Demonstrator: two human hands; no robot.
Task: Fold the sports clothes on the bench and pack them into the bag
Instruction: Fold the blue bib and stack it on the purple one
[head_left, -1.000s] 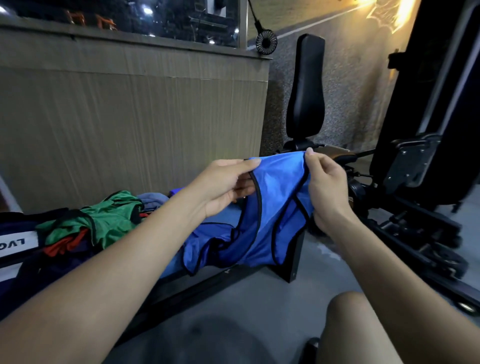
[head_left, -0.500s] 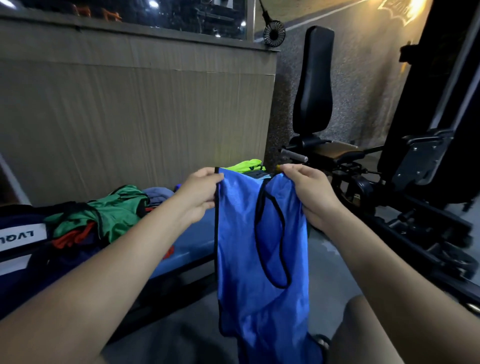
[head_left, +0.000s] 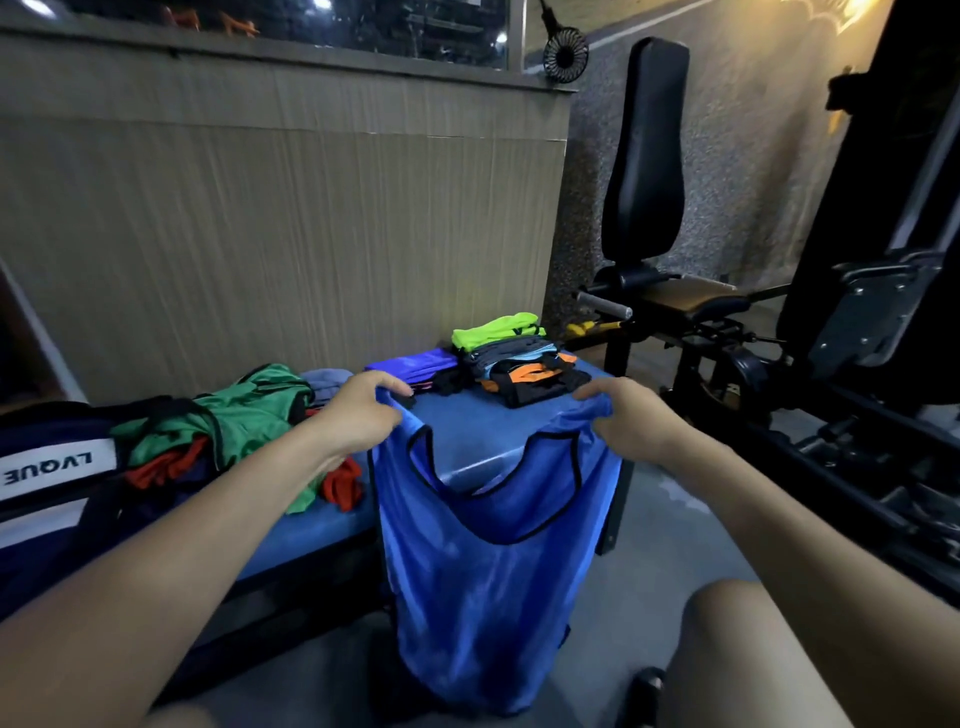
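Blue vest (head_left: 483, 566) hangs over the counter's (head_left: 467, 431) near edge, held up by its shoulder straps; left hand (head_left: 358, 415) pinches one strap, right hand (head_left: 623, 421) the other; beyond lie loose clothes (head_left: 234, 421), a folded pile (head_left: 519, 358), a bag (head_left: 47, 467).

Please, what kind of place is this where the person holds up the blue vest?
Most likely a gym. A weight machine with a tall padded backrest stands on the right, a blue padded bench holds stacked sports clothes, and a sports bag lies at the left.
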